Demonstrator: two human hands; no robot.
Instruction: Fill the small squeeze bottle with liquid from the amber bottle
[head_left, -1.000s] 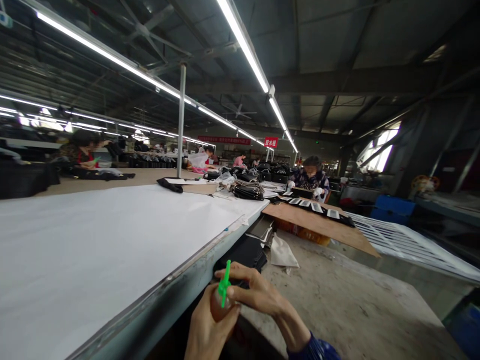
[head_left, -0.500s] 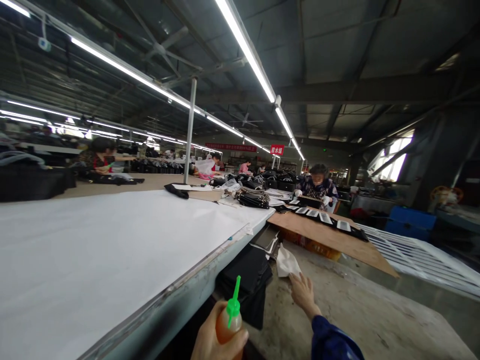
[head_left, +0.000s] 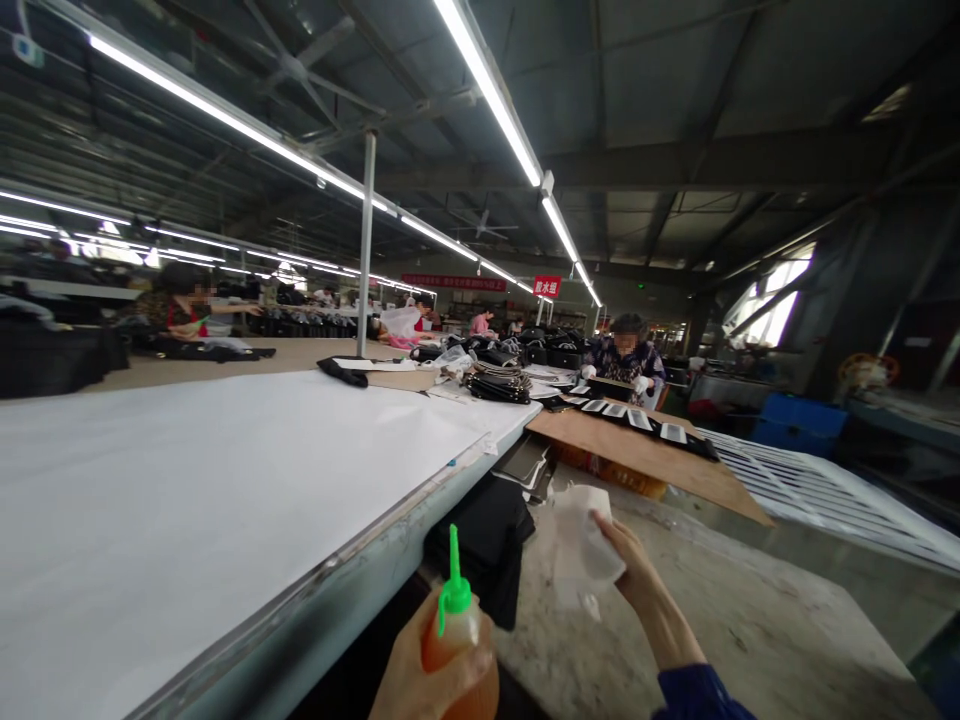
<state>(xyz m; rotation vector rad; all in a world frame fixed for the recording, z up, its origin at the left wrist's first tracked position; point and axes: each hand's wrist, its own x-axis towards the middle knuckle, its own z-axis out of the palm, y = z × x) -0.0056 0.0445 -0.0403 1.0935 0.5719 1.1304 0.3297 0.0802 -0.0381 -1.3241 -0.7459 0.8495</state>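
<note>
My left hand (head_left: 420, 660) is closed round a squeeze bottle (head_left: 459, 650) of orange liquid. The bottle stands upright in the grip, its green nozzle pointing up. To the right, my right hand (head_left: 628, 555) pinches a thin white sheet (head_left: 581, 540) by its right side; whether it is cloth or paper I cannot tell. The sheet hangs over a worn, stained tabletop (head_left: 750, 620). Black flat pieces (head_left: 480, 540) lie stacked just beyond the bottle, between the two tables.
A long table covered in white (head_left: 225, 480) fills the left. Ahead, a brown board (head_left: 637, 445) carries black pieces with pale panels. A co-worker in white gloves (head_left: 626, 360) is behind it. White slats (head_left: 810, 495) lie at right, near a blue box (head_left: 802, 422).
My right hand has grasped the white sheet and lifted it toward me; before, the fingers were spread at its lower edge. The bottle remains in my left hand, and the view has shifted slightly.
</note>
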